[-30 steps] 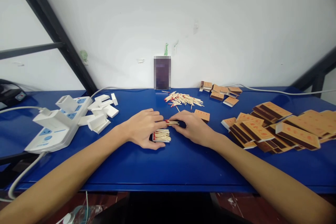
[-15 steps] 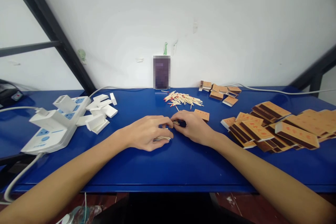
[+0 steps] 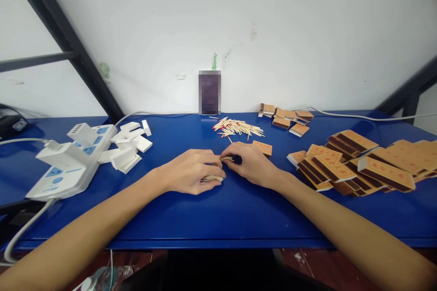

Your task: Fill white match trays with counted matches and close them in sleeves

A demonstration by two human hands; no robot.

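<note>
My left hand (image 3: 196, 171) is closed round a bundle of matches (image 3: 212, 178), whose pale sticks show between thumb and fingers. Close against it, my right hand (image 3: 251, 163) pinches a few more matches (image 3: 227, 158) between thumb and forefinger. The fingertips of both hands nearly meet over the blue table (image 3: 225, 218). Just beyond them lies a loose pile of matches (image 3: 239, 128) with red heads. An orange matchbox sleeve (image 3: 262, 148) lies behind my right hand.
Many orange matchboxes (image 3: 334, 168) are heaped at the right, with several smaller open sleeves (image 3: 282, 122) at the back. White box trays (image 3: 128, 157) lie left, beside a power strip (image 3: 68, 179) with chargers. A pixelated dark panel (image 3: 209, 92) stands against the wall.
The fingertips have shifted slightly, so the matches in my right hand show more clearly. Both hands stay in nearly the same place; the view has moved a little.
</note>
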